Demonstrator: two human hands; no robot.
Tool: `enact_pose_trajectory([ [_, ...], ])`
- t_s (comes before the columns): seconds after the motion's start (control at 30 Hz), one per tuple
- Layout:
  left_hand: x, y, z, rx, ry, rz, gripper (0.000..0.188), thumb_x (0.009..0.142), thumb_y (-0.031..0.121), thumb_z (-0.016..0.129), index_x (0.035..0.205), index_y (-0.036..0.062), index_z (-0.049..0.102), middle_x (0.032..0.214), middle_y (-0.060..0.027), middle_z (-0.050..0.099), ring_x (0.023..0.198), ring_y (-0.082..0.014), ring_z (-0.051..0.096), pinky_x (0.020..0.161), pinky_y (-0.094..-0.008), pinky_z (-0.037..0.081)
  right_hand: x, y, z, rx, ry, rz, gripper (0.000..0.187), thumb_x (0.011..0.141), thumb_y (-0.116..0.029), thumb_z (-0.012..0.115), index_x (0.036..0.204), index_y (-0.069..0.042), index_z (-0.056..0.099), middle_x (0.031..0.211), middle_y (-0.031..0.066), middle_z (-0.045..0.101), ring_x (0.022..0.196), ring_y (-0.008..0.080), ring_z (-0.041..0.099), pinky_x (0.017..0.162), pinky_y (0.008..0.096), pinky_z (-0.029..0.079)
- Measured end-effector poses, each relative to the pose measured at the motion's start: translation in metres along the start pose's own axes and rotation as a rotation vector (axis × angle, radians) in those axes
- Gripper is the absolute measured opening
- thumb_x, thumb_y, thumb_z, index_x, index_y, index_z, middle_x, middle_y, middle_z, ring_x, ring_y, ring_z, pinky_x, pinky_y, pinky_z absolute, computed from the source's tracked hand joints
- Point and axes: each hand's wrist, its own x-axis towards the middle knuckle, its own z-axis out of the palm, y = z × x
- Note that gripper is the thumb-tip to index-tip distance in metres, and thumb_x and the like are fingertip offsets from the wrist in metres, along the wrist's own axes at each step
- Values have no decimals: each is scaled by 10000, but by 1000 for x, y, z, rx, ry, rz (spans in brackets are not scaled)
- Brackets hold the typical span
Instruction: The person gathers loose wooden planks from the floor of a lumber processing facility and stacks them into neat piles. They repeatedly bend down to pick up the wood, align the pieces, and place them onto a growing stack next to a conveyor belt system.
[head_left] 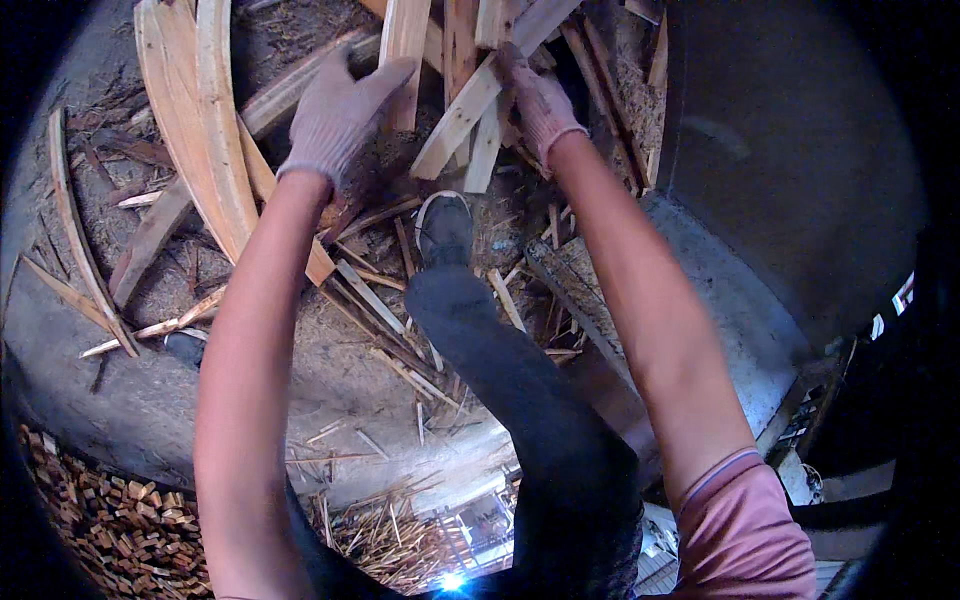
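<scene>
Left hand (338, 118) wide beside a plank (406, 35), right hand (541, 105) at a slat (458, 122), grip indeterminable; scraps (370, 294) below both lie uncollected.

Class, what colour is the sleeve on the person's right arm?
The sleeve is dusty pink, seen best in the head view.

Both arms extend from the near side toward the far side. Left forearm (255, 350): bare, inclined slightly right toward the wrist. Left hand (338, 118): gloved, spread, thumb held out to the right. Right forearm (640, 275): bare below a pink sleeve (745, 530), inclined left toward the wrist. Right hand (538, 100): gloved, pointing far and slightly left; finger closure not determinable. One dark-trousered leg (520, 375) reaches forward between the arms, its foot (444, 228) in a dark shoe.
</scene>
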Motion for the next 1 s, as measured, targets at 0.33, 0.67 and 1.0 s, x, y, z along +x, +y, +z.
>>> enact_pose_trajectory([
  [0.33,-37,5,33,-428,-224,-208,702,955,509,632,1402,-24,539,1278,-199,670,1144,-284,650,988,-365,494,-59,-52,25,-358,-226,-120,726,790,-578,735,1128,64,712,1046,291,733,1022,411,714,924,449,552],
  [0.67,-161,-17,-99,-870,5,-376,638,988,239,654,1512,-23,399,1260,-107,649,1087,-167,646,951,-283,520,-191,-115,102,-62,-361,-306,532,805,-433,778,1102,0,688,1042,253,719,1016,428,691,908,474,549],
  [1.0,-175,-82,-98,66,369,-295,616,935,168,684,1483,-14,470,1392,-237,579,1308,-380,560,1167,-432,382,-83,-163,102,-391,235,-536,779,817,-489,769,1328,64,568,1169,277,704,1077,400,700,947,468,546],
])
